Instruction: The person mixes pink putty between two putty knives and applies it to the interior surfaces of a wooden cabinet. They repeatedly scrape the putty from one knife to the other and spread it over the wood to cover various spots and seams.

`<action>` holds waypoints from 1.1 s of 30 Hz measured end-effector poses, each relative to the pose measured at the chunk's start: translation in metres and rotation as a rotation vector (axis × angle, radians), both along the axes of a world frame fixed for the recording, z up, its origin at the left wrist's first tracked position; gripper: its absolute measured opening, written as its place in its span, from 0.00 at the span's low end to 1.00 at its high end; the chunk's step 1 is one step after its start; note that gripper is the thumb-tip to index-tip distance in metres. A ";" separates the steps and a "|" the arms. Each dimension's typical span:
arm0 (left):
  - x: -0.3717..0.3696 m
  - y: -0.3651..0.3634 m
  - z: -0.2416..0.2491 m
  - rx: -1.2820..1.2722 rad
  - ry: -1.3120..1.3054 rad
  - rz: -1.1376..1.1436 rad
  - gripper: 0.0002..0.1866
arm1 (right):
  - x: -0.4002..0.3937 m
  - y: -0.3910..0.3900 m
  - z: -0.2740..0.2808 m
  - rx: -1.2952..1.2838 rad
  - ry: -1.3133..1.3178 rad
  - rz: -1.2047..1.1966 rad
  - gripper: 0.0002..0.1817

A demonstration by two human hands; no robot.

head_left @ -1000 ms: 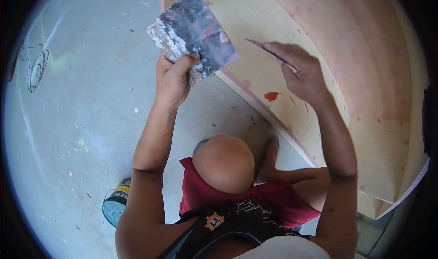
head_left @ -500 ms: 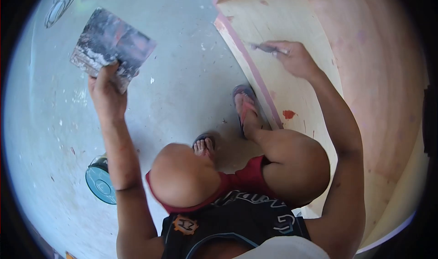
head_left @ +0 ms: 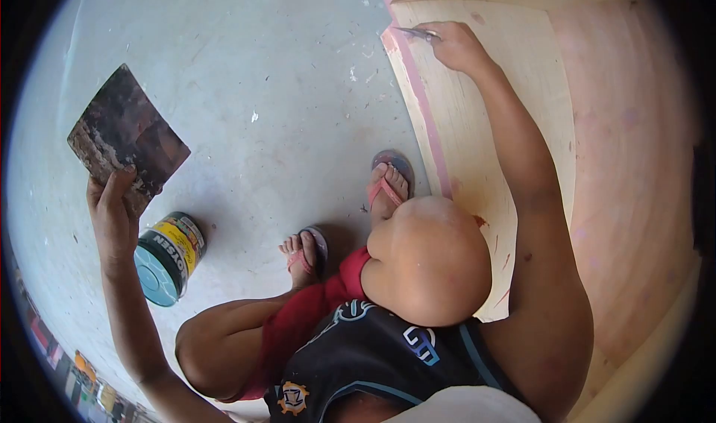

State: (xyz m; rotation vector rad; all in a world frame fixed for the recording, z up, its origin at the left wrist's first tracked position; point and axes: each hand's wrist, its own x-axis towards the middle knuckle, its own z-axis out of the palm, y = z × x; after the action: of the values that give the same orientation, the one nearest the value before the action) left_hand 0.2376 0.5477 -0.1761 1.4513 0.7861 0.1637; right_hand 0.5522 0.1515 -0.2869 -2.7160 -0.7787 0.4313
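My left hand (head_left: pixel 115 207) grips a dark, stained flat square board (head_left: pixel 128 131) by its lower edge, with the thumb on its face. At the upper right, my right hand (head_left: pixel 456 46) is closed around a small tool with a thin pointed metal blade (head_left: pixel 415 32). The tool's tip lies by the corner of a pale wooden panel (head_left: pixel 477 87), close to a pink strip (head_left: pixel 421 102) that runs along the panel's edge. Whether the tip touches the wood cannot be made out.
A paint can (head_left: pixel 170 255) with a teal lid lies near my left forearm. Both feet in flip-flops (head_left: pixel 388 188) rest on the grey, speckled floor (head_left: pixel 298 110). Pinkish wood (head_left: pixel 626 162) rises at the right. Small colourful items (head_left: pixel 86 367) show at the lower left.
My left hand and the board have moved left and down. My right hand has moved up and slightly left with the tool. The knees have shifted, and more of the can shows.
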 end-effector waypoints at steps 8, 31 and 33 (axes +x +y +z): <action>0.009 -0.049 0.003 0.093 0.151 -0.088 0.12 | -0.018 0.024 0.001 -0.338 -0.099 0.136 0.23; 0.172 -0.189 -0.068 -0.859 -0.656 -0.061 0.16 | 0.001 -0.052 0.011 0.259 -0.096 0.112 0.21; 0.170 -0.188 -0.073 -0.841 -0.609 -0.060 0.16 | 0.014 -0.024 0.004 0.019 -0.176 0.223 0.20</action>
State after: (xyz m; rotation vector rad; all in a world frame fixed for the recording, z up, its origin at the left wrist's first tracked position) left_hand 0.4075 0.3599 -0.2491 0.5642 0.2392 0.1849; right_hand 0.5661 0.1278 -0.2829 -2.6856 -1.1336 0.2313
